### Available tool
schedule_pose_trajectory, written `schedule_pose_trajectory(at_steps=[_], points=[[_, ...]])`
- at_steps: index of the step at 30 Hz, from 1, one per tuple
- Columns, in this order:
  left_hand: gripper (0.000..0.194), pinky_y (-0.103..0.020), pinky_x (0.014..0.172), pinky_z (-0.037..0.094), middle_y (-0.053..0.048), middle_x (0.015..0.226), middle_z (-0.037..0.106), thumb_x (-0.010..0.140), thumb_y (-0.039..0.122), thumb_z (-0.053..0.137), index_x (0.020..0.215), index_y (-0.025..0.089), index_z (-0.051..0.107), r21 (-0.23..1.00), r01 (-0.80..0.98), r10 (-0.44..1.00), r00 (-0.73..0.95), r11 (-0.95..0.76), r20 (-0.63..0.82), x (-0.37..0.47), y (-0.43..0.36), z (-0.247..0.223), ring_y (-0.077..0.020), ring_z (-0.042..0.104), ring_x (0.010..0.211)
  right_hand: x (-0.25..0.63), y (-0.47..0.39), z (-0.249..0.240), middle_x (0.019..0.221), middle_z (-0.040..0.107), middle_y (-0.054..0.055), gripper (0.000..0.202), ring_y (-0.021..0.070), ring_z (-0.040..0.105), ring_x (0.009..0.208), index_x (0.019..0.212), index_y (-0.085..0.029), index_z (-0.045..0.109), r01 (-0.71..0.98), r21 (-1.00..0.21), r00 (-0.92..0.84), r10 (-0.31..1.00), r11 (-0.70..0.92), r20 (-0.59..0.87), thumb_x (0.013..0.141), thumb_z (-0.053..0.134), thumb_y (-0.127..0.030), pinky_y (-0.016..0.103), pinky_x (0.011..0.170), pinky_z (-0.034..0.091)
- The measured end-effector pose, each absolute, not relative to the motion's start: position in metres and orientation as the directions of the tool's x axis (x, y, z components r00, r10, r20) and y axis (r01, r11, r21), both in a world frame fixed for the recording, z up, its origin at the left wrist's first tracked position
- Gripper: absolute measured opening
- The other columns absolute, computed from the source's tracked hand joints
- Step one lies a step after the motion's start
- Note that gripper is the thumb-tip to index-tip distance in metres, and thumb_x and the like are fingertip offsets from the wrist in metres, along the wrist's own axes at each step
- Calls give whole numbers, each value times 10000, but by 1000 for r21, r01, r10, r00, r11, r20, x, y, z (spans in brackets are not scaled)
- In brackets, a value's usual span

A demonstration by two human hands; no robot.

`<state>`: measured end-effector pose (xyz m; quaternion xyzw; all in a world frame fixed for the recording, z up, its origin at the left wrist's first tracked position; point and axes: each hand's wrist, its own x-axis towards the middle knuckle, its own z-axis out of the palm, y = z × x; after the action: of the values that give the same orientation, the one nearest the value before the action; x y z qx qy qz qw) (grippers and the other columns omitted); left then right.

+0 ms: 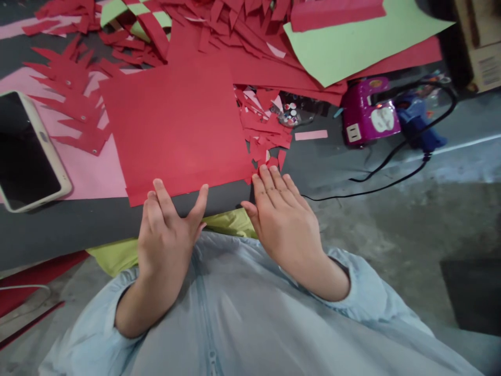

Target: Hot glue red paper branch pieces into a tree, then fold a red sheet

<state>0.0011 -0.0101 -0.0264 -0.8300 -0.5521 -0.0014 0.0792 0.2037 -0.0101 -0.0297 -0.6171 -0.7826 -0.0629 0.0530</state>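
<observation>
A flat red paper sheet lies before me, with a narrow strip along its near edge marked by a crease or a second layer. My left hand is at the sheet's near edge, palm down, its thumb spread and fingertips at the paper. My right hand lies palm down just beyond the sheet's right corner, fingers stretched forward over small red paper scraps. Neither hand holds anything. On the left, red spiky paper cutouts with small eye-like dots rest on a pink sheet.
A phone lies at the left. Red paper strips and a green sheet cover the back. To the right stand a purple power socket block, a blue glue gun and black cords. A cardboard box is at the far right.
</observation>
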Motion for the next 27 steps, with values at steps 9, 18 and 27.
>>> schedule_pose_trajectory(at_steps=[9,18,27], points=[[725,-530,841,588,-300,1429,461,906,451,626,1527,305,281,-188,905,905,407,-381,125,8,-10,-29,-429,591,1196,190,-13,-21,1458,490,286,544,305,459,1402,1402,59,463,986,18,-168,965,168,201,1017,406,-320,458,1160,382],[612,-512,914,559,-237,1421,516,947,380,584,1498,288,334,-167,904,913,406,-393,50,9,-13,-20,-388,580,1225,172,-10,-34,1460,523,202,471,268,476,1394,1395,-32,515,925,-71,-360,920,374,155,1019,405,-292,428,1149,404],[437,-451,1065,480,-138,1362,602,980,227,504,1405,125,504,-129,869,844,495,-478,206,20,-11,-32,-285,593,1194,173,-13,-40,1466,502,231,457,294,473,1393,1403,-24,510,917,-24,-388,906,398,167,1008,423,-237,452,1135,417]])
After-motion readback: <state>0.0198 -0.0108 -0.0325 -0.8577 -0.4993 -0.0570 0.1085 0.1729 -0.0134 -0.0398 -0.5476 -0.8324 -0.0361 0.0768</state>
